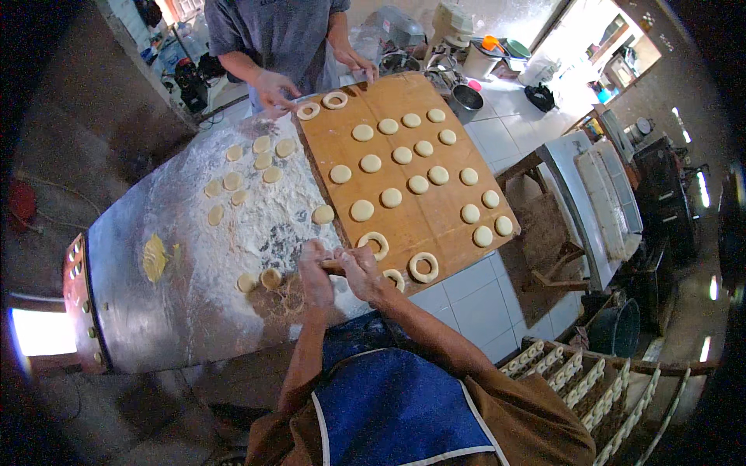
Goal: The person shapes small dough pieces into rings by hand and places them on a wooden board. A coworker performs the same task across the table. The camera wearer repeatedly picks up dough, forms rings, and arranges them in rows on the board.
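My left hand [317,276] and my right hand [359,272] are close together at the near part of the floury steel table [132,295], both closed on a short brown stick-like object [334,266], possibly wooden, partly hidden by my fingers. Just beyond them on a wooden board [466,233] lie several dough rings [423,267] and rows of round dough discs [361,210]. Left of my hands are several loose discs [247,283], with more farther back among flour [256,217]. A yellow dough scrap [154,256] lies farther left.
A person in a grey shirt [272,31] stands across, both hands over the board's far edge. A metal stand [571,202] is at the right, a rack of dough rings [575,380] at lower right, bowls and buckets [466,101] on the tiled floor [474,303] behind.
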Available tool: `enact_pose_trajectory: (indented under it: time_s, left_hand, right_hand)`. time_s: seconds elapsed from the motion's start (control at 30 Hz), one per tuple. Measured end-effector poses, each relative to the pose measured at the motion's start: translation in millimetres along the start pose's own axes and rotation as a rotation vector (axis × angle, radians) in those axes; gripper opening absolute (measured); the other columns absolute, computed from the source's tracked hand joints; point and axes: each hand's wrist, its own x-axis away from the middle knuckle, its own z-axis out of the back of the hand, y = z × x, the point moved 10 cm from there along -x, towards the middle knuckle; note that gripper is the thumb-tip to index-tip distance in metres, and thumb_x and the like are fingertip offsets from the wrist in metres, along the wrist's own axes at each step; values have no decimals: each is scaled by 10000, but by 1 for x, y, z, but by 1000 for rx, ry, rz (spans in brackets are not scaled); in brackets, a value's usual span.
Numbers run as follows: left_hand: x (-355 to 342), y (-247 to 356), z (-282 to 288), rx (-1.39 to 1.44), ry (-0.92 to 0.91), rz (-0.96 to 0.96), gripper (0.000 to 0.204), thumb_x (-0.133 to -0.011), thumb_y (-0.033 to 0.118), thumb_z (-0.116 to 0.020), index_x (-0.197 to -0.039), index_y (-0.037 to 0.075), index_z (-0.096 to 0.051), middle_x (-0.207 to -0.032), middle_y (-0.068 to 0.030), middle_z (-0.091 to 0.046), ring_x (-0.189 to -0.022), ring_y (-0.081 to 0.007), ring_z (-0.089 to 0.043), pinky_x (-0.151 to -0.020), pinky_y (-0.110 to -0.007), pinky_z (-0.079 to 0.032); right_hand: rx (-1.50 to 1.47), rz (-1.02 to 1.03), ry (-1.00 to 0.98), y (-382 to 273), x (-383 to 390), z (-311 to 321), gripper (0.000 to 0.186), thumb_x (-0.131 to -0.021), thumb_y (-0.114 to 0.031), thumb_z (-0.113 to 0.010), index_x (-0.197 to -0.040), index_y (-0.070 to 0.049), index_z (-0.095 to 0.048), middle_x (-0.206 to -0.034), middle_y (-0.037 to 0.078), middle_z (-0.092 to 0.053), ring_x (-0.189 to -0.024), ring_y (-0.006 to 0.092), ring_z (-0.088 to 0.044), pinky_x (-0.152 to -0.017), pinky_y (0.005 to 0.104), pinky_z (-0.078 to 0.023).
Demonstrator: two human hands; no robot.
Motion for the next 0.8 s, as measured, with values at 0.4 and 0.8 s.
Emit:
enact_pose_trajectory:
  time_s: [0.4, 0.8]
  left_hand:
    - [27, -62, -38, 166, -93, -125, 327, -963, 362, -469, -793, 84, -502, -693, -21, -482, -662, -176, -524, -642, -322, -449]
    - [55, -87, -100, 521, -284, 244, 345, -1010, 432, -385, -918, 120, -500, -730, -42, -539, -628, -183, -544, -569, -307, -448]
  right_hand:
    - [260, 130, -165, -18, 38, 55, 450, -954, -316, -442, -776, 36, -658, -799, 169, -676, -726, 276, -640, -685, 388, -499]
    - [210, 226, -162, -29, 67, 101, 370, -930, -340, -495, -897, -13, -663, -789, 190, -668, -706, 364, -648, -660, 433, -510]
